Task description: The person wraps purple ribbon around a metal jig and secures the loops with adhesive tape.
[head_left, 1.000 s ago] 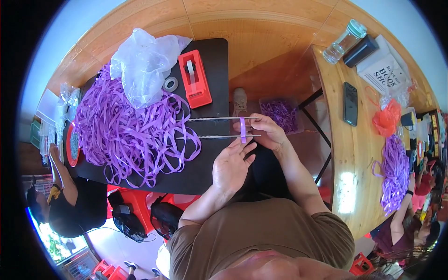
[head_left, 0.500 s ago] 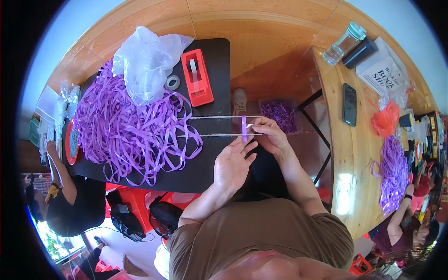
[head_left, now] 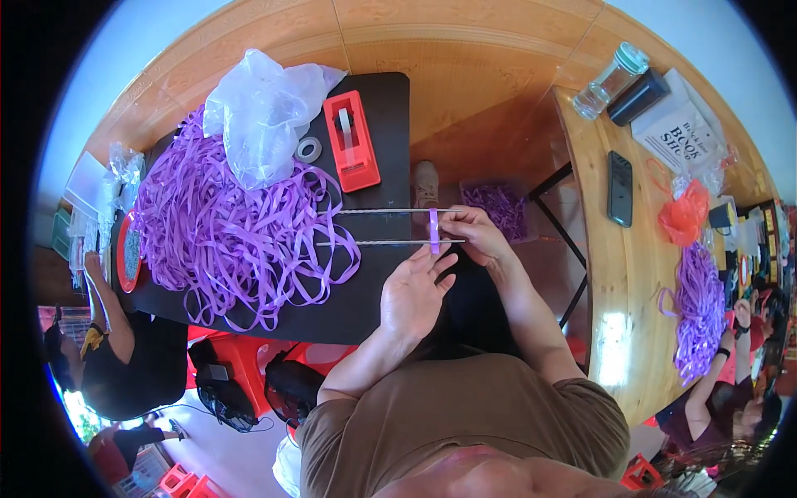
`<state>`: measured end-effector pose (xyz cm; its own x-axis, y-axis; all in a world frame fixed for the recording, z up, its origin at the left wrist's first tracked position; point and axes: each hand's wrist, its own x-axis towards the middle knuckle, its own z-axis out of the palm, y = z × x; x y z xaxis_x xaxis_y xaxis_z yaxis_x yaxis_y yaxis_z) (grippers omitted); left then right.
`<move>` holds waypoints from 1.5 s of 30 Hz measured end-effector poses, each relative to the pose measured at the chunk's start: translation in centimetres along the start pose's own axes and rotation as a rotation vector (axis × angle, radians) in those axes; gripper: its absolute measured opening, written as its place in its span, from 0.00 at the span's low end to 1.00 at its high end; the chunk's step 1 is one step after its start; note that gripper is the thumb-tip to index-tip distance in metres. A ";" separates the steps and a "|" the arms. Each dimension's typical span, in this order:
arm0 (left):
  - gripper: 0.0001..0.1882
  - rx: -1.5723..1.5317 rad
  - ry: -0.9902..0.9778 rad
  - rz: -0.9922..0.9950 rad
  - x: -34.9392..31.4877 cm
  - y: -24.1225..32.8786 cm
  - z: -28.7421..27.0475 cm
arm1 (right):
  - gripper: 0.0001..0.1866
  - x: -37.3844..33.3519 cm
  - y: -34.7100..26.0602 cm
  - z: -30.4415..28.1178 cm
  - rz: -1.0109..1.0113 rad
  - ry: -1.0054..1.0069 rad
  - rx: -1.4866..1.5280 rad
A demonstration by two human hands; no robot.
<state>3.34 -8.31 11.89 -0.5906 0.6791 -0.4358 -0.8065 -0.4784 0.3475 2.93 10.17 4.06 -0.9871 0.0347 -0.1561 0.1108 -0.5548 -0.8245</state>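
Note:
A narrow purple ribbon band [head_left: 433, 230] spans two thin parallel metal rods [head_left: 382, 211] that stick out past the black table's right edge. My left hand [head_left: 413, 292], palm up, pinches the band's near end by the lower rod with its fingertips; the other fingers are loosely curled. My right hand [head_left: 481, 234] is closed in a pinch at the band's right side, between the rods. Whatever lies between its fingertips is hidden. To the left, a big heap of purple ribbon [head_left: 241, 232] covers the rods' far ends.
On the black table [head_left: 388, 108] are a red tape dispenser [head_left: 352, 141], a tape roll [head_left: 308, 149] and a clear plastic bag [head_left: 261, 116]. A bin of purple ribbon [head_left: 498, 207] stands on the floor. The wooden table [head_left: 606, 274] at right holds a phone [head_left: 619, 187] and a bottle [head_left: 610, 81].
My right fingertips have moved left against the band, and the small whitish strip seen at them before is now hidden. My left hand has stayed almost still.

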 end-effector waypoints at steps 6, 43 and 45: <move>0.26 -0.003 -0.007 0.000 0.0 0.0 0.1 | 0.08 1.4 -0.2 2.1 0.144 -0.080 0.042; 0.26 -0.013 -0.055 0.020 0.3 -0.2 -0.8 | 0.30 -0.3 1.1 3.9 0.102 0.027 0.633; 0.26 -0.013 -0.058 0.019 0.4 -0.3 -1.0 | 0.33 -0.1 1.1 4.1 0.083 0.005 0.672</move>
<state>3.30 -8.45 10.82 -0.6039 0.7004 -0.3804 -0.7953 -0.4985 0.3448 2.68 6.12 5.38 -0.9778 -0.0274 -0.2080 0.0890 -0.9519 -0.2930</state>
